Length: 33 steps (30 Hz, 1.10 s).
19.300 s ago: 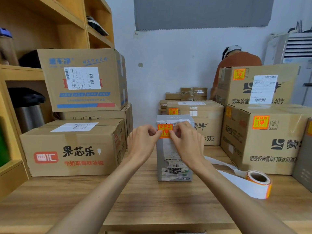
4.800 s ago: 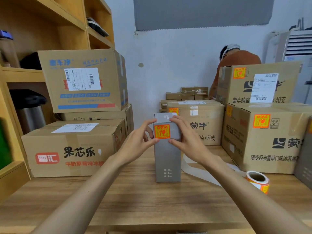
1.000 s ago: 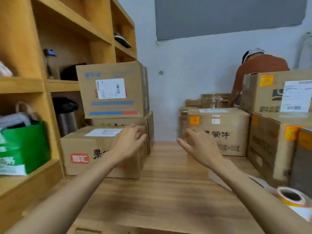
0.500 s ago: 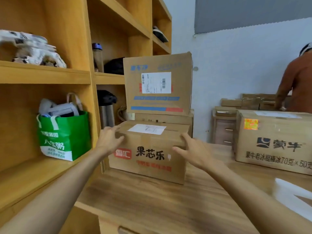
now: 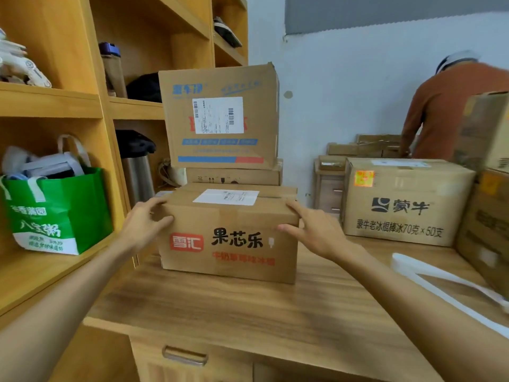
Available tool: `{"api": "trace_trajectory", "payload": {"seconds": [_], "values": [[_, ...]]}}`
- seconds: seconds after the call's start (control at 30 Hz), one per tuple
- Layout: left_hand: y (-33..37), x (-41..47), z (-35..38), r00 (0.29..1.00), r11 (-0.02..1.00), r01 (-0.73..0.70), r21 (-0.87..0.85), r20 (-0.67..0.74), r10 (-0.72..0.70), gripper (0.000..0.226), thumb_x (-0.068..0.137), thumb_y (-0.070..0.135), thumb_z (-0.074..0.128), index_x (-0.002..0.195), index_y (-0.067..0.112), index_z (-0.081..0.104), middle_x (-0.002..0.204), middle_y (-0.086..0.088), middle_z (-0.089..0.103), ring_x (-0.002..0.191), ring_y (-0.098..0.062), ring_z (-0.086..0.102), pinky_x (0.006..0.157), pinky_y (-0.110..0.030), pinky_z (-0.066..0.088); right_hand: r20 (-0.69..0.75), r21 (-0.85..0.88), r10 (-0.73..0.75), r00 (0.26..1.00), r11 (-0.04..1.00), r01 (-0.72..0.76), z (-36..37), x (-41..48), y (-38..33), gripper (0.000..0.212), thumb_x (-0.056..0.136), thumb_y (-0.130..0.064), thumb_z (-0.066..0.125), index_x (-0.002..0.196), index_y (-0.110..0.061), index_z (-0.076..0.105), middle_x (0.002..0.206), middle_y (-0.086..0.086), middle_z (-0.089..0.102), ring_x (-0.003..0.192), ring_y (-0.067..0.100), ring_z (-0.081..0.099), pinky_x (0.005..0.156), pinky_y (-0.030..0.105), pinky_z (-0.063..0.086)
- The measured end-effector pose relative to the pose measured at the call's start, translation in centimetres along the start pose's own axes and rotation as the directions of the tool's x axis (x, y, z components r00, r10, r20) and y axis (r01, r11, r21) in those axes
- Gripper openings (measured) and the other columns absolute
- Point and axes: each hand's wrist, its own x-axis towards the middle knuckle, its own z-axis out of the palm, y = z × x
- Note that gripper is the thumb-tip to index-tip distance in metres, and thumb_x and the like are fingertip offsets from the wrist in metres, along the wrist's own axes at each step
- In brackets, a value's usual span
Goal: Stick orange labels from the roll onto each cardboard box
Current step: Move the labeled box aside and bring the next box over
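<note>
A box (image 5: 228,238) is being held on the desk (image 5: 248,312), printed with 雪汇 in a red block and 果芯乐 in black. The red line beneath that writing is too blurred to be read. The upper left corner of the box is being gripped by the left hand (image 5: 143,224), with the thumb on the front face and the fingers curled over the top edge. The upper right edge is being touched by the right hand (image 5: 314,230), whose fingers are straight and spread and are clasping nothing. A white slip (image 5: 225,196) of small print is being carried on the lid.

Just behind the box, a flat carton (image 5: 234,176) is being pressed under a tall carton (image 5: 220,117). The tall carton is marked with a barcode sheet, blurred blue lettering and a blue-and-red stripe.

To the right of the box, a carton reading 蒙牛 and 蒙牛老冰棍棒冰70克×50支 (image 5: 399,210) is being shown with an orange label (image 5: 363,178) at its upper left corner. The label's print cannot be made out. Nearer than that carton, right of the box, a white strip (image 5: 440,282) is being trailed across the desk.

To the left of the box, a green bag (image 5: 57,210) lettered 八宝粥 is being kept on a shelf.
</note>
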Motion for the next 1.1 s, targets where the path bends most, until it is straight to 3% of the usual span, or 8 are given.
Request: {"api": "trace_trajectory", "payload": {"seconds": [0.17,0.27,0.43,0.7,0.83,0.9,1.03,1.1], "values": [[4.1,-3.1,2.9,0.985,0.985,-0.172,0.027,0.001,0.172,0.058,0.09,0.018,0.074,0.144,0.022,0.052,0.133,-0.012,0.053,0.106,-0.018,0.055,0.101,-0.044,0.048,0.012,-0.034,0.087,0.996,0.996,-0.086,-4.9,-5.2,5.2,0.064,0.093,-0.061,0.054,0.149,-0.036,0.035,0.117,-0.001,0.066,0.111,0.027,0.06,0.083,0.041,0.046],[7.1,-4.2,4.5,0.962,0.962,-0.272,0.025,0.026,0.271,0.057,0.088,0.023,0.076,0.141,0.024,0.055,0.129,-0.008,0.057,0.099,-0.012,0.054,0.09,-0.036,0.047,0.021,-0.028,0.132,0.991,0.991,-0.131,-7.5,-7.6,8.5,0.066,0.091,-0.061,0.057,0.149,-0.036,0.037,0.123,-0.001,0.065,0.112,0.026,0.06,0.09,0.045,0.049],[12.5,-5.6,7.4,0.928,0.93,-0.363,-0.062,0.061,0.366,0.048,0.09,0.022,0.076,0.135,0.021,0.061,0.112,-0.001,0.054,0.091,-0.012,0.058,0.086,-0.031,0.043,0.0,-0.043,0.19,0.982,0.981,-0.19,-10.9,-10.6,13.5,0.066,0.091,-0.056,0.06,0.15,-0.033,0.04,0.122,-0.004,0.064,0.1,0.016,0.058,0.084,0.039,0.049],[17.9,-6.7,12.4,0.913,0.899,-0.387,-0.203,0.054,0.405,0.044,0.093,0.025,0.072,0.135,0.022,0.062,0.114,0.003,0.051,0.097,-0.017,0.06,0.094,-0.037,0.05,-0.075,0.13,0.285,0.956,0.953,-0.274,-12.7,-13.7,19.3,0.063,0.089,-0.043,0.069,0.146,-0.027,0.048,0.102,-0.001,0.067,0.091,0.017,0.061,0.083,0.037,0.05],[19.0,-7.0,13.6,0.909,0.891,-0.394,-0.227,0.043,0.414,0.044,0.093,0.025,0.072,0.135,0.021,0.062,0.117,0.004,0.049,0.098,-0.018,0.058,0.094,-0.035,0.05,-0.118,0.191,0.31,0.943,0.939,-0.285,-12.8,-14.7,20.5,0.061,0.09,-0.035,0.07,0.146,-0.025,0.047,0.125,-0.001,0.061,0.103,0.014,0.057,0.086,0.028,0.045],[18.9,-7.1,13.8,0.911,0.888,-0.391,-0.24,0.036,0.411,0.044,0.093,0.025,0.071,0.137,0.022,0.061,0.116,0.002,0.051,0.096,-0.017,0.059,0.093,-0.034,0.049,-0.132,0.239,0.322,0.937,0.928,-0.286,-12.4,-14.9,20.4,0.061,0.092,-0.035,0.069,0.147,-0.028,0.046,0.121,-0.004,0.058,0.102,0.015,0.057,0.087,0.03,0.048],[18.9,-7.1,14.2,0.92,0.913,-0.378,-0.155,0.045,0.389,0.048,0.095,0.025,0.067,0.142,0.024,0.055,0.122,-0.003,0.051,0.106,-0.02,0.055,0.095,-0.035,0.045,-0.117,0.232,0.336,0.934,0.924,-0.303,-12.1,-14.7,19.7,0.061,0.093,-0.038,0.066,0.148,-0.029,0.042,0.104,-0.002,0.061,0.092,0.02,0.06,0.087,0.042,0.052],[19.5,-7.4,14.2,0.888,0.888,-0.459,0.02,-0.022,0.46,0.05,0.092,0.021,0.068,0.14,0.02,0.055,0.126,-0.009,0.051,0.115,-0.028,0.051,0.096,-0.044,0.047,-0.103,0.198,0.318,0.943,0.935,-0.294,-12.5,-15.0,19.5,0.063,0.094,-0.039,0.065,0.149,-0.028,0.038,0.116,-0.003,0.058,0.095,0.021,0.06,0.089,0.043,0.052]]}}
